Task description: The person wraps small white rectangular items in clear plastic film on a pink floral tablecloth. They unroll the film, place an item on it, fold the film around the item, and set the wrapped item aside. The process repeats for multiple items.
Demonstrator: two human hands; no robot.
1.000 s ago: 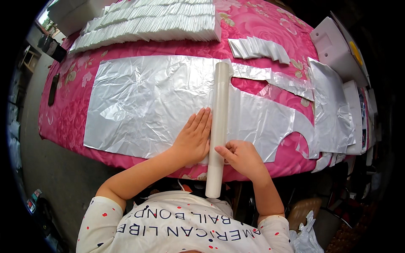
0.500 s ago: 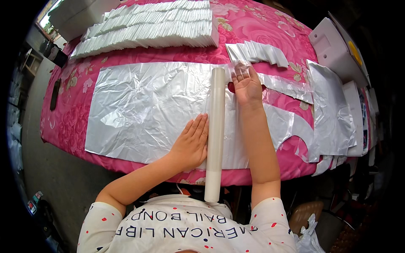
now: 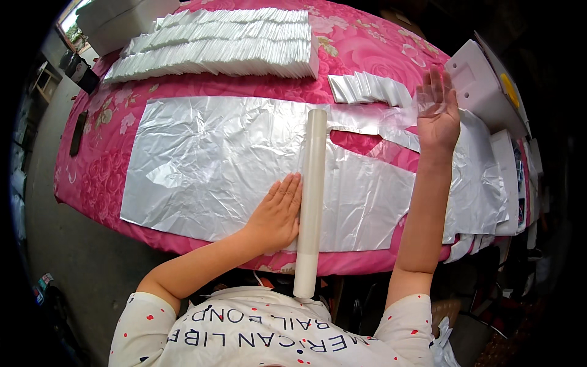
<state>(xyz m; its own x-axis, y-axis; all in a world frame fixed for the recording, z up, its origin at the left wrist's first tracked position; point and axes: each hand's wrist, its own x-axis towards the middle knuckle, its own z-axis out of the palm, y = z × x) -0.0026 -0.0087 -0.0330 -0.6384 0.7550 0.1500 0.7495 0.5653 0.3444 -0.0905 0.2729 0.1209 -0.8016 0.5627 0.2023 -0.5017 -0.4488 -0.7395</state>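
A thin, translucent white plastic apron (image 3: 208, 165) lies spread across the table, with wrinkles and a cut-out neck opening at its right part. Across it rests a long pale tube (image 3: 313, 183), its near end overhanging the table edge. My left hand (image 3: 278, 211) lies flat on the plastic, fingers together and outstretched along the tube's left side. My right hand (image 3: 438, 116) is palm up at the far right, fingers outstretched and slightly apart. Clear film from the apron's strap (image 3: 400, 117) seems to lie over those fingers.
Rows of folded white plastic packets (image 3: 220, 46) stand at the far left, and a smaller row of packets (image 3: 370, 88) sits behind the apron. More plastic sheets (image 3: 480, 177) are stacked on the right, near a white foam box (image 3: 486, 85). A dark bar (image 3: 77, 133) lies at the left edge.
My right hand has moved right, away from the tube, and the strap film stretches along with it. The apron's right part now lies flatter. My left hand stays beside the tube.
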